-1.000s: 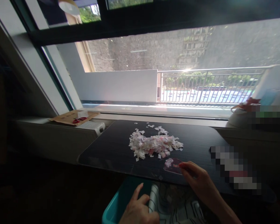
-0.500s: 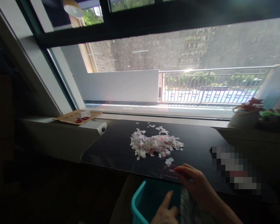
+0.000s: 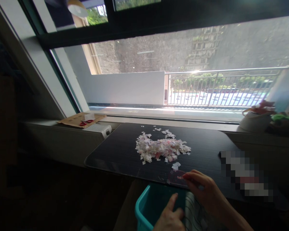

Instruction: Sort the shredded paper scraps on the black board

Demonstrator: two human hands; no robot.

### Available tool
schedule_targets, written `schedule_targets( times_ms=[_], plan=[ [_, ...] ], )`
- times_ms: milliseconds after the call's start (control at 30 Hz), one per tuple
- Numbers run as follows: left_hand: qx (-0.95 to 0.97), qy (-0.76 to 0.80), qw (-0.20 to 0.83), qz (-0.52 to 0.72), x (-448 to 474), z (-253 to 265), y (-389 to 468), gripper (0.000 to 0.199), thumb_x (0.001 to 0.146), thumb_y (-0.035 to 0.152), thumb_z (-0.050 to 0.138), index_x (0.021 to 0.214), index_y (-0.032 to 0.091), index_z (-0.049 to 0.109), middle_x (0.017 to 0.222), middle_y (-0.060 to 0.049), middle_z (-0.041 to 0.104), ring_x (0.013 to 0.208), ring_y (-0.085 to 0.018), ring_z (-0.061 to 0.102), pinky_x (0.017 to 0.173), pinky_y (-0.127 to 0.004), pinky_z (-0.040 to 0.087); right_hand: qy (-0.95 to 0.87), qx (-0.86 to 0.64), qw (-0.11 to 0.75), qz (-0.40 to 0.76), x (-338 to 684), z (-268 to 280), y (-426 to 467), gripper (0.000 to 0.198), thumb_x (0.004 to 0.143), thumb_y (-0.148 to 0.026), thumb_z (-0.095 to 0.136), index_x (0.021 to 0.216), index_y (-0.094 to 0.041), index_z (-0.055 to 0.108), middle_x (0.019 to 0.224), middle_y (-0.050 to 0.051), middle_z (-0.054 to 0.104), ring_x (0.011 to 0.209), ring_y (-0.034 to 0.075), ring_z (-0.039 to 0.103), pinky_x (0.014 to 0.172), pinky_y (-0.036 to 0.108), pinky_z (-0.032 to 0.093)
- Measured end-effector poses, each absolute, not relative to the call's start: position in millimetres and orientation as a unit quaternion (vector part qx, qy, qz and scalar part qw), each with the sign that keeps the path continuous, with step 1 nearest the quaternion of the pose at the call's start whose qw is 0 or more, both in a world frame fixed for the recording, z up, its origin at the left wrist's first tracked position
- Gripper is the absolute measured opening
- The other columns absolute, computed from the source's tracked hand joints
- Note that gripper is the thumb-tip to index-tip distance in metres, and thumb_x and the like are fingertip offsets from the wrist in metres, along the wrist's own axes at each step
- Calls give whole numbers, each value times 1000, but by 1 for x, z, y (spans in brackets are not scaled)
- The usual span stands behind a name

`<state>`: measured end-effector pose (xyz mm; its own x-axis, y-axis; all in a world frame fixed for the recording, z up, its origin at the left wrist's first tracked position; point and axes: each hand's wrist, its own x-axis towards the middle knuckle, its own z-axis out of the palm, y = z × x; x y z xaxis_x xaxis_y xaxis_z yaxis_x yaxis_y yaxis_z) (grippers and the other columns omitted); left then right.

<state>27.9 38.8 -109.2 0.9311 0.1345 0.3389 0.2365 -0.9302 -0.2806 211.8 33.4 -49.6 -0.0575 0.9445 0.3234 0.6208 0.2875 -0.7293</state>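
My right hand (image 3: 201,183) is closed in a pinch at the table's front edge. Between its fingertips is a thin see-through sheet with a pinkish tint (image 3: 173,177), lying low over the dark tabletop. My left hand (image 3: 171,213) hangs over a teal bin (image 3: 141,205), index finger stretched out and holding nothing that shows. Just beyond the sheet are a few white paper scraps (image 3: 176,166). Farther back, a heap of small cut paper pieces (image 3: 162,148), white and pink, spreads across the middle of the black table (image 3: 115,157).
Red-handled scissors (image 3: 86,122) rest on a brown envelope (image 3: 69,120) on the left sill, beside a white grilled unit (image 3: 98,129). A blurred-out object (image 3: 245,175) lies at the table's right. A pale pot (image 3: 254,122) stands on the right sill. Striped cloth (image 3: 192,210) hangs beside the bin.
The view has shifted very slightly. My left index finger has moved a little within the bin's opening; my right hand keeps its pinch on the clear sheet, and the paper heap looks the same.
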Motion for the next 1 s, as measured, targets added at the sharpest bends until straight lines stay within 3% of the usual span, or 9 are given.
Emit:
schedule_targets(
  times_ms=[200, 400, 567, 767, 1000],
  plan=[
    [-975, -112, 91, -168, 30, -107, 42, 34, 85, 34, 65, 54, 22, 63, 51, 7, 52, 49, -10, 45, 103, -44, 30, -712, -566, 355, 218, 221, -43, 25, 20, 88, -27, 52, 81, -21, 69, 71, 0, 61, 59, 12, 56, 54, 21, 42],
    [-974, -103, 102, -175, 26, -110, 43, 32, 86, 30, 64, 56, 22, 64, 53, 7, 55, 47, -9, 41, 105, -43, 27, -698, -555, 415, 179, 219, -48, 44, 25, 92, -31, 48, 92, -20, 70, 82, 3, 64, 70, 14, 59, 62, 22, 45],
    [-968, -125, 113, -183, 24, -113, 44, 36, 84, 36, 66, 51, 23, 62, 49, 7, 53, 49, -10, 41, 106, -44, 25, -708, -562, 398, 155, 219, -48, 45, 22, 91, -29, 49, 93, -21, 70, 82, 3, 64, 70, 14, 60, 64, 22, 46],
    [-969, -96, 104, -203, 22, -103, 43, 17, 79, 30, 72, 63, 31, 67, 41, 8, 48, 56, -15, 45, 104, -53, 23, -707, -561, 401, 156, 222, -48, 41, 24, 92, -30, 47, 93, -21, 69, 83, 3, 65, 72, 15, 61, 65, 23, 46],
    [-974, -92, 110, -176, 22, -97, 44, 15, 82, 29, 69, 67, 29, 66, 44, 8, 50, 58, -15, 46, 104, -52, 23, -704, -566, 381, 197, 221, -45, 31, 24, 93, -31, 46, 85, -21, 67, 78, 1, 60, 67, 13, 57, 60, 21, 42]
  ],
)
